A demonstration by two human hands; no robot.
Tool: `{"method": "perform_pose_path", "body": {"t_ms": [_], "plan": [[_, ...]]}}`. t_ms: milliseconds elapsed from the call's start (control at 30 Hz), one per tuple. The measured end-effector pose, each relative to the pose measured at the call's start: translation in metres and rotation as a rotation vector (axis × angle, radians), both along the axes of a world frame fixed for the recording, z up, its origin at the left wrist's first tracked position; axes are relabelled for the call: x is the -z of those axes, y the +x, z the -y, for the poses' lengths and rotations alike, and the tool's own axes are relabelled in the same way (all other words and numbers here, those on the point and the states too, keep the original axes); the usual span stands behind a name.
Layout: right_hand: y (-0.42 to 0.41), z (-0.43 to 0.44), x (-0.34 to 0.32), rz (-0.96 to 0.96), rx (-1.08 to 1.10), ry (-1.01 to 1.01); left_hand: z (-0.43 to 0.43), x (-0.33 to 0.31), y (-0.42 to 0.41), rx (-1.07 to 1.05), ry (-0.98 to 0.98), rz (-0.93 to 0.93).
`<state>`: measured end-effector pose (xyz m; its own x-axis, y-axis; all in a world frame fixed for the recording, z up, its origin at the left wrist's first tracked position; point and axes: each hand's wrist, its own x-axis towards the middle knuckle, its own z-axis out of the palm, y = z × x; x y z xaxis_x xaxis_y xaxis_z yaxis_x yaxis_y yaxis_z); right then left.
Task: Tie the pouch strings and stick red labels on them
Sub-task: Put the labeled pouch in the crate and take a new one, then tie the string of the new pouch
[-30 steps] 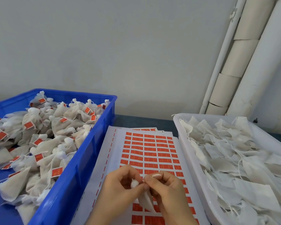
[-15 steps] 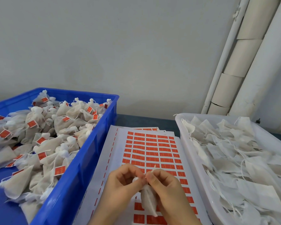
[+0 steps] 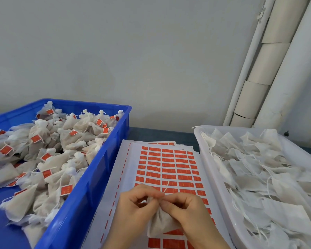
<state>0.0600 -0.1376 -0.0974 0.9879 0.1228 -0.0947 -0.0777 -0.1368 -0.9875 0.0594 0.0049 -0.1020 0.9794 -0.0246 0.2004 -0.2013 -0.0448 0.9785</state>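
Note:
A small off-white pouch (image 3: 161, 225) hangs between my hands above the sheet of red labels (image 3: 169, 168). My left hand (image 3: 133, 211) pinches the gathered top of the pouch. My right hand (image 3: 188, 211) pinches the thin white string (image 3: 166, 187) right beside it, and a short string end sticks up past my fingertips. The pouch neck is mostly hidden by my fingers.
A blue crate (image 3: 97, 177) on the left holds several tied pouches with red labels. A white tray (image 3: 210, 168) on the right holds several flat, untied pouches with loose strings. White pipes (image 3: 269, 69) run up the wall at the back right.
My hands have stayed at the pouch top and worked the string; the pouch body now hangs lower and fuller beneath my fingers, and a string end pokes up.

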Motion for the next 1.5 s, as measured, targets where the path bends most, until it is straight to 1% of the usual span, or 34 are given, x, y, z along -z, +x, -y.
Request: {"method": "perform_pose_path", "body": {"t_ms": [133,233,333,467,567,700,733,767,800,900,933,1000,1067,1267,1400,1433,1500], "plan": [[0.001,0.001,0.002,0.081,0.002,-0.074,0.000,-0.001,0.000,-0.001,0.083,0.034],[0.001,-0.004,0.007,0.182,0.044,-0.167,0.000,-0.001,0.000,-0.021,0.206,0.091],[0.001,-0.009,0.013,0.348,0.088,-0.282,0.002,-0.002,-0.002,-0.083,0.357,0.213],[0.001,-0.013,0.019,0.559,0.139,-0.319,0.005,0.002,-0.004,-0.139,0.474,0.430],[0.001,-0.016,0.022,0.625,0.163,-0.339,0.004,0.002,-0.002,-0.142,0.568,0.555],[0.000,-0.017,0.024,0.630,0.176,-0.344,0.004,-0.003,-0.005,-0.114,0.638,0.589],[0.000,-0.016,0.024,0.632,0.174,-0.343,0.005,-0.004,-0.006,-0.124,0.623,0.565],[0.000,-0.017,0.024,0.640,0.169,-0.347,0.006,-0.002,-0.009,-0.154,0.566,0.490],[0.000,-0.017,0.024,0.649,0.163,-0.357,0.008,-0.001,-0.010,-0.175,0.457,0.373],[-0.001,-0.018,0.023,0.685,0.157,-0.382,0.010,-0.004,-0.007,-0.128,-0.074,-0.053],[-0.001,-0.018,0.023,0.703,0.156,-0.389,0.009,-0.006,-0.005,-0.118,-0.207,-0.167],[0.000,-0.019,0.023,0.711,0.150,-0.398,0.004,-0.007,-0.001,-0.088,-0.358,-0.337],[0.000,-0.019,0.022,0.699,0.146,-0.392,0.001,-0.007,0.003,-0.038,-0.428,-0.434],[-0.001,-0.019,0.022,0.645,0.117,-0.389,-0.001,0.000,0.008,-0.003,-0.503,-0.614],[-0.002,-0.020,0.019,0.637,0.131,-0.404,-0.003,0.002,0.007,0.006,-0.499,-0.632],[-0.003,-0.020,0.019,0.657,0.161,-0.405,-0.003,0.002,0.007,-0.003,-0.491,-0.625],[-0.004,-0.019,0.020,0.758,0.244,-0.424,-0.003,0.002,0.007,-0.030,-0.466,-0.601]]}}
